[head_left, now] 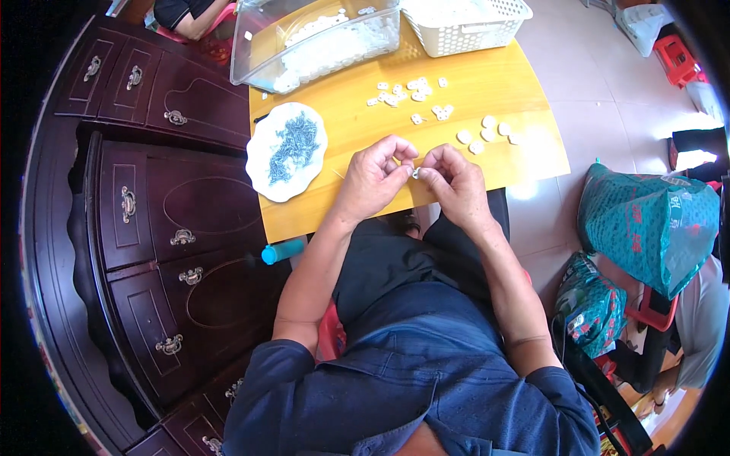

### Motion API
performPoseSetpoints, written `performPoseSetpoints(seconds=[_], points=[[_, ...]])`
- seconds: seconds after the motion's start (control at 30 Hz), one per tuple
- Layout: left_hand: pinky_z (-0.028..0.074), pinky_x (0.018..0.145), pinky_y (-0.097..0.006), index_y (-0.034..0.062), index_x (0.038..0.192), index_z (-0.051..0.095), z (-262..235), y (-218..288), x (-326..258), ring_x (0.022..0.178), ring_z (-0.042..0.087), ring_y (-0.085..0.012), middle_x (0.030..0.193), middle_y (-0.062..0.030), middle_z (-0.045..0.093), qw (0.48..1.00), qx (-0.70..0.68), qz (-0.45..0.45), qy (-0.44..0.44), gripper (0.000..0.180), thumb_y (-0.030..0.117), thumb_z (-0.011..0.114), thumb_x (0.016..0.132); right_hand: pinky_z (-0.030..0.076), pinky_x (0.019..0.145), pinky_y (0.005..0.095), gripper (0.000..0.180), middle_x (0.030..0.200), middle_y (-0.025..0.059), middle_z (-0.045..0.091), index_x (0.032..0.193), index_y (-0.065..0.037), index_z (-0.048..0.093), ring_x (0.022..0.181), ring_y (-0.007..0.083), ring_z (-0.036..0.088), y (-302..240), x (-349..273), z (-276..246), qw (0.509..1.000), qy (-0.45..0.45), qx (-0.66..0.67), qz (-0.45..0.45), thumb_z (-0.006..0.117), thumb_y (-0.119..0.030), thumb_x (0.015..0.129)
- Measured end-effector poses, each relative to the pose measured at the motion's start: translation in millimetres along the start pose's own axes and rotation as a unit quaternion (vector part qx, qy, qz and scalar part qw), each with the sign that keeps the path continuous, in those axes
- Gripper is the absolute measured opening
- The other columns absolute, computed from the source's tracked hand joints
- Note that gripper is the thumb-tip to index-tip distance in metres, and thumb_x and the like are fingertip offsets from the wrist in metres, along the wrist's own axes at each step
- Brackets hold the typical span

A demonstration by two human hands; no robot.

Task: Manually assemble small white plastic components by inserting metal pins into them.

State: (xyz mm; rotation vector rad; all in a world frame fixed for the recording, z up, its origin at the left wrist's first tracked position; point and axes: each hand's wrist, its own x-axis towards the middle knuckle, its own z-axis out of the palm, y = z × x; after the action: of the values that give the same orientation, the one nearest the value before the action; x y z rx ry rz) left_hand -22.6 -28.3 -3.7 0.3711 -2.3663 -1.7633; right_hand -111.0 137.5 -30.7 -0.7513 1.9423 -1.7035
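Note:
Over the near edge of the yellow table (350,121), my left hand (378,176) and my right hand (458,185) meet fingertip to fingertip. Both pinch one small white plastic piece (416,173), mostly covered by the fingers. Left of my hands, a white scalloped plate (262,163) bears a heap of small grey metal screws or pins (293,148). Beyond my hands lie several small white plastic pieces (395,95) with holes. Several round white pieces (464,137) are scattered to their right.
A clear plastic bin (251,64) of white pieces and a white perforated basket (479,38) stand at the table's far end. Dark wooden drawers (160,197) line the left. Green woven sacks (646,220) stand on the right. Other people sit at the far left and lower right.

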Motion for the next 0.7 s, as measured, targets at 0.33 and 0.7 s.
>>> performPoseSetpoints(seconds=[0.33, 0.7], points=[[0.048, 0.066, -0.017, 0.0, 0.11, 0.066, 0, -1, 2, 0.071, 0.056, 0.0002, 0.089, 0.0024, 0.065, 0.999, 0.037, 0.01, -0.01, 0.018, -0.004, 0.067, 0.092, 0.053, 0.066, 0.0254, 0.008, 0.076, 0.0039, 0.068, 0.095, -0.003, 0.064, 0.07, 0.0076, 0.065, 2, -1, 3, 1.0, 0.016, 0.009, 0.001, 0.071, -0.004, 0.091], [0.055, 0.068, -0.031, 0.0021, 0.109, 0.073, -18, 5, 32, 0.07, 0.068, -0.0184, 0.088, -0.0105, 0.071, 0.979, 0.172, 0.07, 0.082, 0.021, 0.005, 0.067, 0.088, 0.051, 0.07, 0.0231, 0.006, 0.078, -0.0006, 0.065, 0.097, -0.003, 0.063, 0.074, 0.0052, 0.062, -10, -1, -19, 0.998, 0.051, 0.036, 0.01, 0.069, -0.003, 0.094]])
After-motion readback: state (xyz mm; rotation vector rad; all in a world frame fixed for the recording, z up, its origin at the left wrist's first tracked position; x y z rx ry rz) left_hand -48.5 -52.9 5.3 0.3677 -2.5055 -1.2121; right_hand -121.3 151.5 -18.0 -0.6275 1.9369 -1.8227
